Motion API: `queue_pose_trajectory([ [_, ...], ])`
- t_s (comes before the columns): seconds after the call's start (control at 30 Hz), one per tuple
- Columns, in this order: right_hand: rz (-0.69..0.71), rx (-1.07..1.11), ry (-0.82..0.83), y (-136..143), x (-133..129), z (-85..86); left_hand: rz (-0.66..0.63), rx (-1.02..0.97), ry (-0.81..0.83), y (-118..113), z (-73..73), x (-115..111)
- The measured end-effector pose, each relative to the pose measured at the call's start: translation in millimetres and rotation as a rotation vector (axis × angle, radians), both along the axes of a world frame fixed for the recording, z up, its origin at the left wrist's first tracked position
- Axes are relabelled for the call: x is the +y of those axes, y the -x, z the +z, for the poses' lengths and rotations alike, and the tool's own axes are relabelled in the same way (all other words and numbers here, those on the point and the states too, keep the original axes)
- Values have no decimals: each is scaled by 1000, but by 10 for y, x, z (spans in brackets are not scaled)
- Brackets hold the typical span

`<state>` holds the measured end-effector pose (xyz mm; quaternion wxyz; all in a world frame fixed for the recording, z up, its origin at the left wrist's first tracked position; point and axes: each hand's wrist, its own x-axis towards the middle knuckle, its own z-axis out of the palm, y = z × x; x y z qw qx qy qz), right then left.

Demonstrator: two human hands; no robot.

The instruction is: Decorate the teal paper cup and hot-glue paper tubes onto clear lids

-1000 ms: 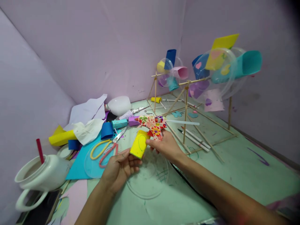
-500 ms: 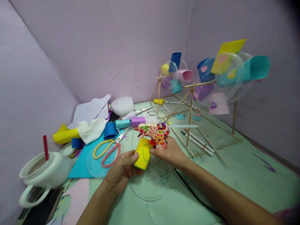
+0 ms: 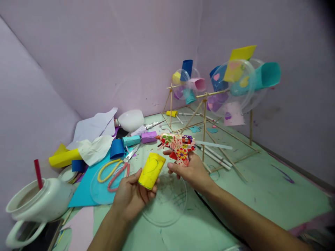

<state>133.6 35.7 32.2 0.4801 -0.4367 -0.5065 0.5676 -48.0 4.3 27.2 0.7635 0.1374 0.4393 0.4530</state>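
Note:
A short yellow paper tube (image 3: 152, 170) with green pen marks rests in the fingers of my left hand (image 3: 132, 195). My right hand (image 3: 195, 172) grips the handle of a flower-patterned glue gun (image 3: 178, 144), its orange nozzle pointing left and a clear glue stick (image 3: 214, 144) sticking out at the back. The gun is held just above and right of the tube, apart from it. Under both hands lies a clear plastic disc (image 3: 164, 222) on the green tabletop. Beside my left hand are scissors (image 3: 117, 170) with one yellow and one red handle.
Purple (image 3: 149, 137), teal (image 3: 131, 140) and blue paper tubes (image 3: 116, 149) lie behind the scissors. At left stands a white pot (image 3: 49, 198) with a red stick. Two stick-framed wheels, one nearer (image 3: 242, 87) and one farther (image 3: 187, 83), stand at right. A black cord (image 3: 214, 214) runs near my right forearm.
My right hand has moved the glue gun away from the yellow tube, and its fingers no longer touch the tube. My left hand has tilted the tube. The camera view has shifted slightly right.

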Motion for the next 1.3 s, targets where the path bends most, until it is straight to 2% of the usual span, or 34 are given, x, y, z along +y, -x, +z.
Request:
queue_pose_trajectory([
  [0.17,-9,20,4,10,16,-30,-9,-29,-12,9,-113,14],
  [0.3,46,-23,-30,10,23,-45,-69,49,-23,-55,-93,-20],
  [0.4,72,-61,-47,-10,29,-63,-75,201,-50,-98,-42,-47],
  [0.5,84,-60,-100,-28,44,-112,-22,393,-196,-74,-12,-62],
  [0.6,119,-30,-131,-26,56,-169,-131,575,-338,-9,3,-70],
  [0.7,120,-5,-136,-14,57,-197,-239,719,-408,23,29,-82],
  [0.8,104,-13,-146,-8,55,-201,-258,772,-456,2,59,-93],
  [0.87,90,-57,-167,-8,56,-198,-204,756,-445,-12,67,-92],
  [0.97,0,-152,-200,-17,47,-166,-103,573,-317,20,67,-67],
  [1.13,-105,-150,-67,-123,-58,-27,66,227,-136,147,75,21],
  [1.2,-106,-199,-1,-226,-144,-9,77,174,-106,164,70,51],
  [1.3,-66,-283,58,-431,-293,-75,96,198,-68,143,45,69],
])
